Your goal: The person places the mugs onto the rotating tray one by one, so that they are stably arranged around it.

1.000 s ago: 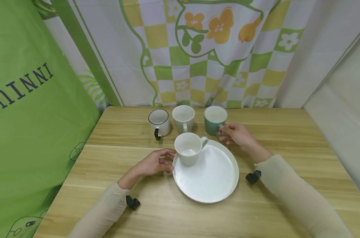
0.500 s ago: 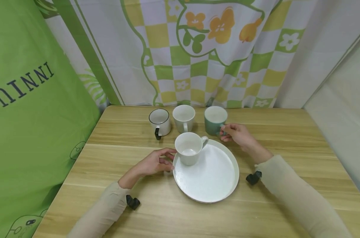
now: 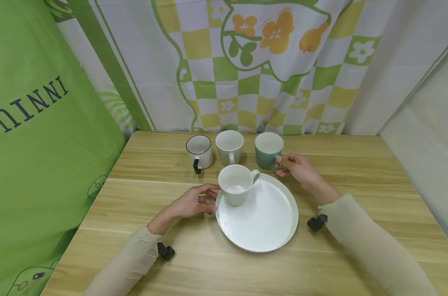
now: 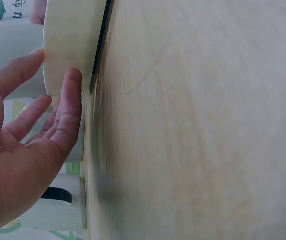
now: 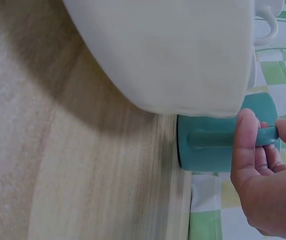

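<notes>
My right hand grips the handle of a teal mug at the back of the table. In the right wrist view the thumb and fingers are around that teal handle. My left hand touches the near-left rim of a round white tray, fingers loosely spread. Seen from the left wrist, its fingertips lie against the tray's side wall. A white cup stands upright on the tray's left part, its handle pointing right.
Left of the teal mug stand a plain white mug and a white mug with a black rim and handle. All rest on the wooden table. A patterned curtain hangs right behind the table's back edge.
My right hand's fingers have closed more tightly around the teal mug's handle. The left hand, tray and cups stay where they were.
</notes>
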`<state>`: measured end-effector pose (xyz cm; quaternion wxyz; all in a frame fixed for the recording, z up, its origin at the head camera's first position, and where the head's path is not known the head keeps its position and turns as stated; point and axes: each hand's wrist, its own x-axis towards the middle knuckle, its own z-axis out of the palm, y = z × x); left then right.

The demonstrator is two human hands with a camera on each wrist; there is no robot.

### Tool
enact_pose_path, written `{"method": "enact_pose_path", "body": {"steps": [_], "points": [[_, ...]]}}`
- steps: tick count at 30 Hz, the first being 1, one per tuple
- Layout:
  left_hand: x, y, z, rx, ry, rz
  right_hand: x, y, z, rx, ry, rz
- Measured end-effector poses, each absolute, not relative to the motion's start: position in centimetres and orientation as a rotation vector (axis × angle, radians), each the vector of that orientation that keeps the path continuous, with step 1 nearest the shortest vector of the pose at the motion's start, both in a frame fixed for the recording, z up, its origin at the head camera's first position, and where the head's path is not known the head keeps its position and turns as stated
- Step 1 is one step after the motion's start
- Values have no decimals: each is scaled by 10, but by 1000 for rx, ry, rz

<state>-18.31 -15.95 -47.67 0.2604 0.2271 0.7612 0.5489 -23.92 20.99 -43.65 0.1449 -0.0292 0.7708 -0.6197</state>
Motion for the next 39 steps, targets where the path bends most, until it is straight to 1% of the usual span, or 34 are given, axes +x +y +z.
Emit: {"method": "enact_pose_path", "body": {"steps": [9,23,32,39], "points": [[-183,-159,-475,603,2066,1479,-234,215,-432,-81,2237,-1809],[-184,-160,-477,604,2066,1496,-215,226,-412,-124,2274,-1780],[-185,-160,-478,604,2068,1484,-202,230,-403,-170,2332,-1707],[-185,-159,-478,587,2075,1474,-189,235,-395,-255,2342,-1705]]}}
